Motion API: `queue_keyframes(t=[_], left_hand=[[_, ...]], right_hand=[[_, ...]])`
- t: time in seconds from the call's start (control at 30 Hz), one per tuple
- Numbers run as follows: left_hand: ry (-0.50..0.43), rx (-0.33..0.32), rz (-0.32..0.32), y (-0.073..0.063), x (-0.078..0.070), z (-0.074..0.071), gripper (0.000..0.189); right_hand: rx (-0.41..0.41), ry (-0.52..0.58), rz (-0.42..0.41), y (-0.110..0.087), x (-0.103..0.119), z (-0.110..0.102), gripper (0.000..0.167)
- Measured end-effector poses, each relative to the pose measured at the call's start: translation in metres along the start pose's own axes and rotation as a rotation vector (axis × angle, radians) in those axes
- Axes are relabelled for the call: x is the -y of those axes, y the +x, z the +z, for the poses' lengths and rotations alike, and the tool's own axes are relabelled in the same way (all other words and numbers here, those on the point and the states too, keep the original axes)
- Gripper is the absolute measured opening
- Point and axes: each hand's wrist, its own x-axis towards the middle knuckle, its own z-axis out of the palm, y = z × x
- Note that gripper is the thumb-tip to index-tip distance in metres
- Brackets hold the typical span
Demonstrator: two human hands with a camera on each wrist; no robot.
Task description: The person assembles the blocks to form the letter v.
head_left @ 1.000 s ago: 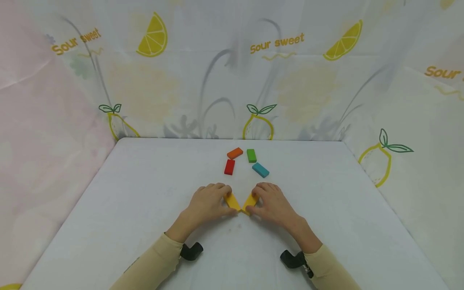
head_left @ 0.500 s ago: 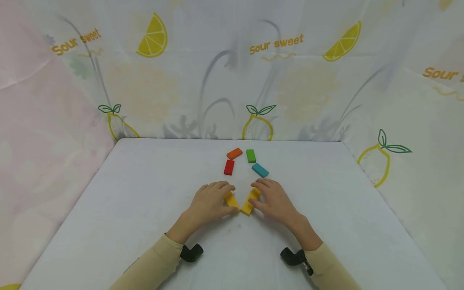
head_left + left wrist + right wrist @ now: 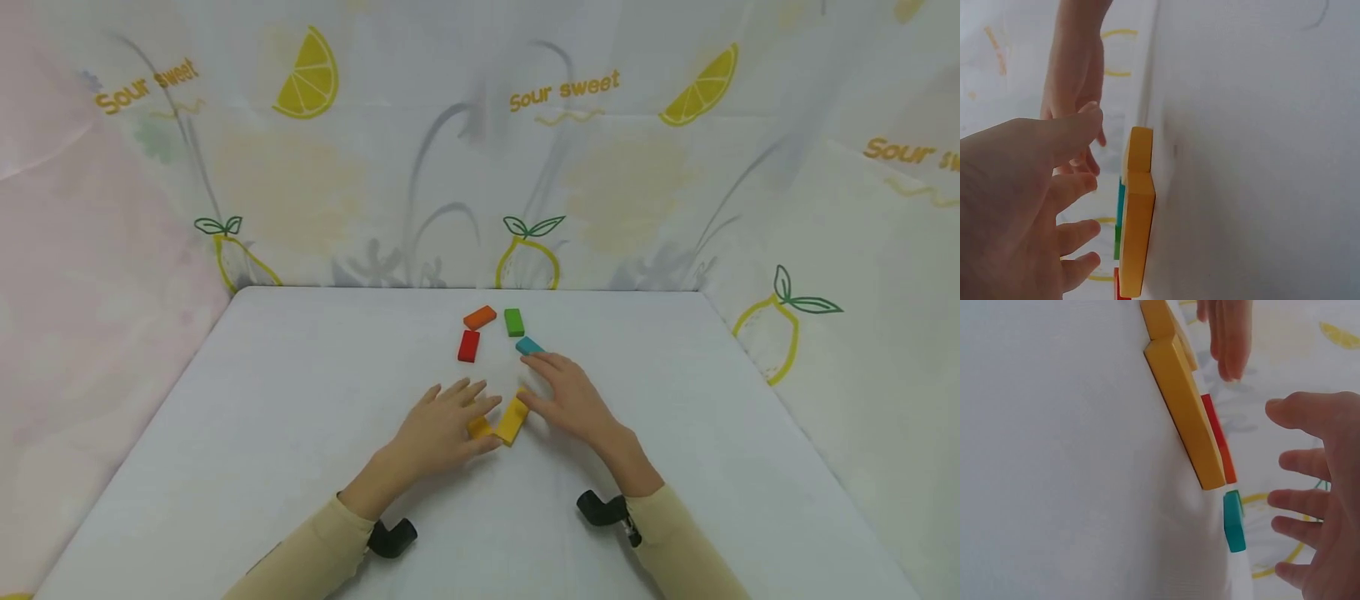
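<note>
Two yellow blocks lie on the white table with near ends meeting in a V: a left yellow block [image 3: 480, 427] and a right yellow block [image 3: 513, 421]. My left hand [image 3: 442, 423] hovers over the left one with fingers spread, covering much of it. In the left wrist view its fingers stand apart from that block. My right hand [image 3: 570, 402] is raised beside the right block, its thumb overlapping the far end in the head view. Its fingers reach toward a blue block [image 3: 528, 344], partly hidden by them. In the right wrist view, nothing is between its straight fingers.
Beyond the hands, a red block [image 3: 468, 346], an orange block [image 3: 480, 317] and a green block [image 3: 513, 322] form an arc with the blue one. A lemon-print cloth [image 3: 420, 167] hangs behind the table's far edge.
Both hands have let go of the yellow blocks and spread their fingers. The right hand has moved forward toward the blue block. The yellow blocks stay in their V.
</note>
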Motion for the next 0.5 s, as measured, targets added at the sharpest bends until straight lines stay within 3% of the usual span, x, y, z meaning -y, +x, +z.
queue_keyframes(t=[0.37,0.5], left_hand=[[-0.072,0.131,0.062,-0.017,-0.017,0.001,0.077],[-0.08,0.147,0.079,-0.022,-0.021,0.001,0.077]], right_hand=[[0.053,0.006,0.035,0.016,-0.014,-0.005,0.057],[0.071,0.012,0.037,0.023,-0.02,-0.006,0.058]])
